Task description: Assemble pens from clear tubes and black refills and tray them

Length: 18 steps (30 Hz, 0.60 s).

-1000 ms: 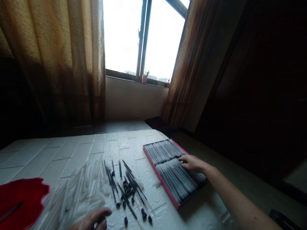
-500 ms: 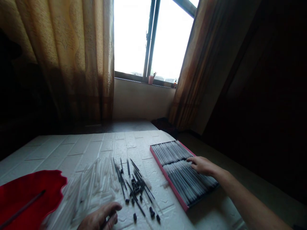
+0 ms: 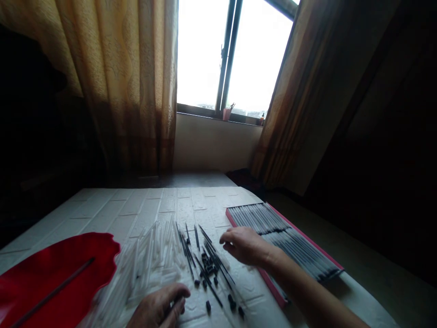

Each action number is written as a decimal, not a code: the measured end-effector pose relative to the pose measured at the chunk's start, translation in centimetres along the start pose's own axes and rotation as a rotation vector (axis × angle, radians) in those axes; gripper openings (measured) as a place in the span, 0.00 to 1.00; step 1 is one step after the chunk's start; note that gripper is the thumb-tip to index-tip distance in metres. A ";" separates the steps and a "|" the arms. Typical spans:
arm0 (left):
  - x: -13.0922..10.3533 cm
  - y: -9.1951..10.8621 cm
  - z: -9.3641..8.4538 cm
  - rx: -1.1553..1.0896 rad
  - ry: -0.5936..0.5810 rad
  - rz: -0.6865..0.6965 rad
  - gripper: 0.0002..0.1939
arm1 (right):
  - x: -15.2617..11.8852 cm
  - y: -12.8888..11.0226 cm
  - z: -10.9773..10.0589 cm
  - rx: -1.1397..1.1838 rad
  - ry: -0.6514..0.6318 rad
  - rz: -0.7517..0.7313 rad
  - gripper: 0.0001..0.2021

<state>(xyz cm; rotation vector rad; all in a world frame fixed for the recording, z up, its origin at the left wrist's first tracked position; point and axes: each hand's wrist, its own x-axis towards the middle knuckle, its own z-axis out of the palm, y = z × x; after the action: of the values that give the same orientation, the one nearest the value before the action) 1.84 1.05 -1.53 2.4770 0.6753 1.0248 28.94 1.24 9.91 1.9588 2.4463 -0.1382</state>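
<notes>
My right hand (image 3: 244,244) is above the table between the dark refills and the pink-edged box (image 3: 232,217), its fingers curled together; whether they hold anything is too small to tell. Rows of clear pens with dark insides fill the box, and my forearm covers part of it. At the bottom, my left hand (image 3: 160,304) has its thumb and fingers closed around something dark that I cannot make out. Dark thin refills (image 3: 206,273) and small black caps (image 3: 208,306) lie between the hands. Clear tubes (image 3: 146,264) are heaped to the left of them.
A red scalloped tray (image 3: 68,259) with a dark stick (image 3: 54,291) across it stands at the left on the white brick-patterned table (image 3: 136,205). Behind are curtains (image 3: 136,82), a window and a pink cup (image 3: 226,114) on the sill.
My right hand has moved left from the box to over the table near the refills. The whole view has shifted, so the table objects appear farther right. My left hand keeps its closed pose.
</notes>
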 end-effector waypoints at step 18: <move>-0.1 0.4 0.3 0.025 -0.060 -0.121 0.12 | 10.7 -9.7 2.8 -0.018 -0.190 0.072 0.15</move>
<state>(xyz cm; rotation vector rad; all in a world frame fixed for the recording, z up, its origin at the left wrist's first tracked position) 2.09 0.63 -1.59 2.4445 0.8124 0.8995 16.99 9.36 7.09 1.9260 2.2491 -0.2867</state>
